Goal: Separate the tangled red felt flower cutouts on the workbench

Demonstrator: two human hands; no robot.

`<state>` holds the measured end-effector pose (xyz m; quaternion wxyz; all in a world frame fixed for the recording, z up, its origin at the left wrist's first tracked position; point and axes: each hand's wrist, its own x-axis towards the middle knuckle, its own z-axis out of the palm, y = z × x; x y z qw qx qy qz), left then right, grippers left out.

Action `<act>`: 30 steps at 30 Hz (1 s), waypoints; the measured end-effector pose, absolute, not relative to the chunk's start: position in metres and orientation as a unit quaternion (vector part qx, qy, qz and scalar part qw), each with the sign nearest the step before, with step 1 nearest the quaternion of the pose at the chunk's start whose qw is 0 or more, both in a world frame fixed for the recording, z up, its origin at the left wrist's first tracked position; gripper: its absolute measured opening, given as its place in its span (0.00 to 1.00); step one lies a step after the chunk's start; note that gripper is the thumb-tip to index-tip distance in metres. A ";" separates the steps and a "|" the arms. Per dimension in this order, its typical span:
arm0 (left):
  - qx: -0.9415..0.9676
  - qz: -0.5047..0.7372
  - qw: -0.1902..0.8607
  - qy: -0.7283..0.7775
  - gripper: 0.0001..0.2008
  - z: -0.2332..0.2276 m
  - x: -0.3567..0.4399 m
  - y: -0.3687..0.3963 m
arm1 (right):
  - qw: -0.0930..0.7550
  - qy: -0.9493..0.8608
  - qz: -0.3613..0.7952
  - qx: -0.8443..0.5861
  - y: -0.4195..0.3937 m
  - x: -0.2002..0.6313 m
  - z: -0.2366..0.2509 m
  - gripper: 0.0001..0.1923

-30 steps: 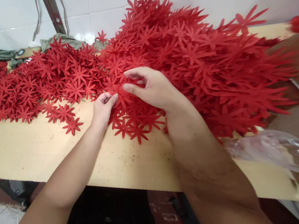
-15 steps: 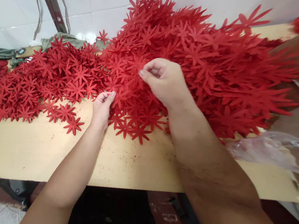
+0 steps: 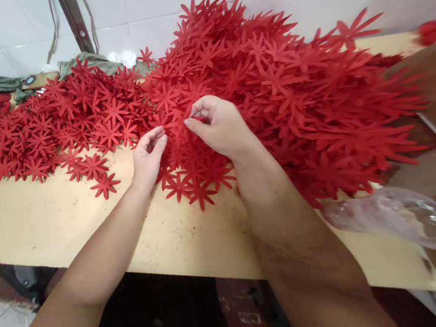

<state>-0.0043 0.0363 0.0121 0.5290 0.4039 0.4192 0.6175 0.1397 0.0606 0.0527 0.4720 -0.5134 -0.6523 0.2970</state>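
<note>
My left hand (image 3: 148,155) hovers at the front edge of a heap of red flower-shaped cutouts (image 3: 274,82). Its fingers are curled, with a gap between them and the thumb, and nothing shows in it. To its right, my right hand (image 3: 215,125) is over the heap, thumb and fingers pinched on a red flower cutout whose outline blends into the pile behind. Each cutout has several narrow, rounded petals. Below the hands, a few cutouts (image 3: 203,194) spread onto the tabletop.
A lower pile of darker red flowers (image 3: 53,128) covers the table's left side, with one loose flower (image 3: 105,185) in front. Clear plastic (image 3: 392,214) and a brown cardboard piece (image 3: 434,86) lie at right. Grey-green cloth (image 3: 93,61) sits along the tiled wall (image 3: 152,0).
My right hand has moved left and slightly down, closer to my left hand. The left thumb and fingers have parted, and the red tip between them is gone. The view has shifted slightly.
</note>
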 end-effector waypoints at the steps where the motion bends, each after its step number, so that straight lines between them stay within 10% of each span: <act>1: 0.406 0.616 0.533 0.414 0.08 0.013 -0.004 0.036 | 0.467 -0.658 0.294 -0.513 0.060 0.137 0.051 0.07; 15: 0.407 0.578 0.573 0.414 0.06 0.016 -0.002 0.035 | 0.430 -0.684 0.257 -0.531 0.052 0.124 0.049 0.04; 21: 0.505 0.590 0.431 0.458 0.06 0.008 -0.004 0.037 | 0.429 -0.681 0.207 -0.556 0.057 0.136 0.053 0.02; 30: 0.696 0.409 0.238 0.540 0.27 -0.007 0.000 0.029 | 0.288 -0.710 0.018 -0.642 0.024 0.193 0.077 0.30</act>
